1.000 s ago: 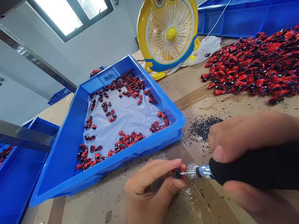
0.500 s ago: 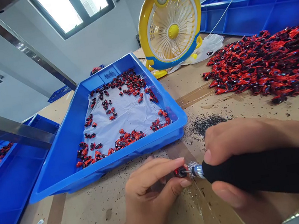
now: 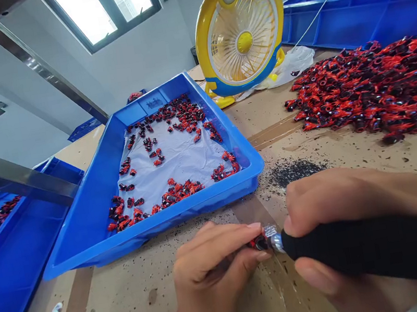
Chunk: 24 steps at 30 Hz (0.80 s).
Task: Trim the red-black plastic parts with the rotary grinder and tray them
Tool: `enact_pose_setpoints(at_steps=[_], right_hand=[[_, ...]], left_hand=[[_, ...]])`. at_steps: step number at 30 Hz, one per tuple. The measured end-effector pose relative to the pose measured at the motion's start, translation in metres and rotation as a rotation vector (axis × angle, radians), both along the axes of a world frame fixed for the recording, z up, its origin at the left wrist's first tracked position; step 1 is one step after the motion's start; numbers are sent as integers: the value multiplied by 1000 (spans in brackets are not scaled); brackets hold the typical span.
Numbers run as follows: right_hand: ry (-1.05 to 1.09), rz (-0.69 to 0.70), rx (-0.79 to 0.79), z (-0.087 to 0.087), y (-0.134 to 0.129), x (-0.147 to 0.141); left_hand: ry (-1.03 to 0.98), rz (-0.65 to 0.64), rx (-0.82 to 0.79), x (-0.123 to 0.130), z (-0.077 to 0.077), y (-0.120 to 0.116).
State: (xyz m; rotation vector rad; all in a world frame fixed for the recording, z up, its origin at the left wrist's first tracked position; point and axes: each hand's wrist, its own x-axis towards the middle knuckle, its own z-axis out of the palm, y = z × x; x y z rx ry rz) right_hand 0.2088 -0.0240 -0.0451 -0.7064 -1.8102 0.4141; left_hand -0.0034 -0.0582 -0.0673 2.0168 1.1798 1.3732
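Between thumb and fingers, my left hand pinches a small red and black part above the table. My right hand is wrapped round a thick black handheld tool with a silver collar. The tool's front end meets the open end of the part; its tip is hidden there. Just behind my left hand sits a blue tray lined with a white sheet, with many similar red and black parts in it.
A large pile of red and black parts lies at the right. Behind stands a yellow fan. Black crumbs are scattered near the tray. More blue bins stand right and left; a metal post crosses the left.
The tool's collar has come closer to the part, and the thin shaft that showed between them is now hidden. The view has shifted slightly.
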Motion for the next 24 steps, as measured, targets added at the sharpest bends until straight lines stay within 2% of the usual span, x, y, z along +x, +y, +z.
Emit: enact_pose_setpoints(at_steps=[4,11,14,18,24], right_hand=[[-26,-7,19,3,2,-2],[-33,-23,75,2,2,4],[-29,8,89,2,4,6],[-23,79,31,0,4,4],[53,45,-64,0,-1,-3]], left_hand=[[-35,17,-41,0,0,-1],[-176,11,-215,1,-3,-7],[-202,6,-223,0,-5,-8],[-169,32,-213,0,-4,-8],[-117,77,-230,3,-2,-9]])
